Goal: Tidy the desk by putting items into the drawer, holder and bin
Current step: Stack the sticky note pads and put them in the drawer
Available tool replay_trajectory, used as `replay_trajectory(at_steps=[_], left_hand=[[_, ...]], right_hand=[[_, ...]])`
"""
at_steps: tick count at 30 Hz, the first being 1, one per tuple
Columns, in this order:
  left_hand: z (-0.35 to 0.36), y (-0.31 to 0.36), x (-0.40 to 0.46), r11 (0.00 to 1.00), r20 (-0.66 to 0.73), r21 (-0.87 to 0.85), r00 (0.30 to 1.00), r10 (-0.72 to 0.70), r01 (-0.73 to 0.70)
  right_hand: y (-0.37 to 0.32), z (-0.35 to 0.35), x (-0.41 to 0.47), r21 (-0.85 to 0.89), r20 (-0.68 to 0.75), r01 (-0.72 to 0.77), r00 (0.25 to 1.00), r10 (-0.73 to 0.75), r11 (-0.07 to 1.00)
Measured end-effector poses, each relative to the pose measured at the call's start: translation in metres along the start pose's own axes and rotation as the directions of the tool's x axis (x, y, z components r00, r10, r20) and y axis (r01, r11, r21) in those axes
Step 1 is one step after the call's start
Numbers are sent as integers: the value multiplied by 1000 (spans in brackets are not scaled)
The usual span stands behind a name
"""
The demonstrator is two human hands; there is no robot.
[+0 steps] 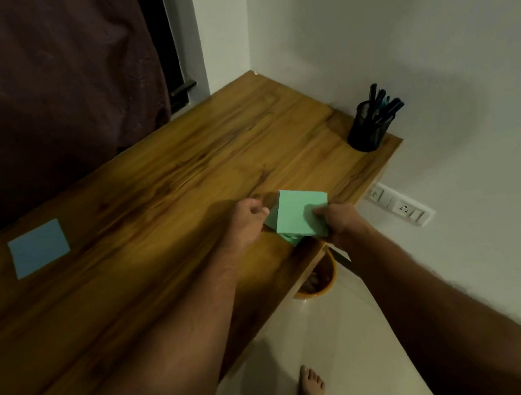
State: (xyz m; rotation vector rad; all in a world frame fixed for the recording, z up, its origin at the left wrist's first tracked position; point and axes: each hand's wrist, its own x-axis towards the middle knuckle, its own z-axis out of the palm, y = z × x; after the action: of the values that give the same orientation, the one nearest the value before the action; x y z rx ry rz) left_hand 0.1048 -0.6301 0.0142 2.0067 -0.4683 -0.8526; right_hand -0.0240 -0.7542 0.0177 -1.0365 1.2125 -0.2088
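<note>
The wooden desk (134,198) is running diagonally from the lower left to the far corner, its back edge sitting against a dark curtain (33,80) on the left and its right end meeting the white wall (411,14). Most of its top is lying bare between the papers and the corner. Below the desk's near edge, pale floor (340,340) is showing, with one bare foot (310,384) standing on it.

One orange bin (319,282) is sitting on the floor, half hidden under the desk's near edge, just below the hands. One blue paper (39,247) is lying flat on the desk, well apart to the left. One green paper (300,214) is being held up over the desk's near edge, directly above the bin. The right hand (336,222) is gripping its lower right part, fingers curled over it. The left hand (249,220) is curled at its left fold, seemingly pinching it, though blur is hiding the fingertips.

One black mesh holder (366,131) is standing at the desk's right end by the wall, carrying several dark pens (381,102); an exact count cannot be told. One wall socket plate (400,205) is sitting below the desk end. No writing can be read anywhere.
</note>
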Motion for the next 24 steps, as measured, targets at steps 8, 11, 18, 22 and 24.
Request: replay_trajectory(at_steps=[8,11,18,22,24], left_hand=[[41,19,43,936,-112,351,992,65,-22],[50,23,49,867,-106,498,992,67,-5],[63,19,55,817,-99,575,995,11,48],[60,10,59,938,-28,331,995,-101,104],[56,8,58,986,21,126,993,-117,114]], right_hand=[[14,-11,29,177,67,-135,990,125,975],[15,-13,33,162,58,-133,990,125,978],[13,-14,36,-252,-98,-3,995,-22,968],[7,-17,33,-362,-119,39,989,-87,932],[6,-17,31,-326,-98,47,992,-83,944]])
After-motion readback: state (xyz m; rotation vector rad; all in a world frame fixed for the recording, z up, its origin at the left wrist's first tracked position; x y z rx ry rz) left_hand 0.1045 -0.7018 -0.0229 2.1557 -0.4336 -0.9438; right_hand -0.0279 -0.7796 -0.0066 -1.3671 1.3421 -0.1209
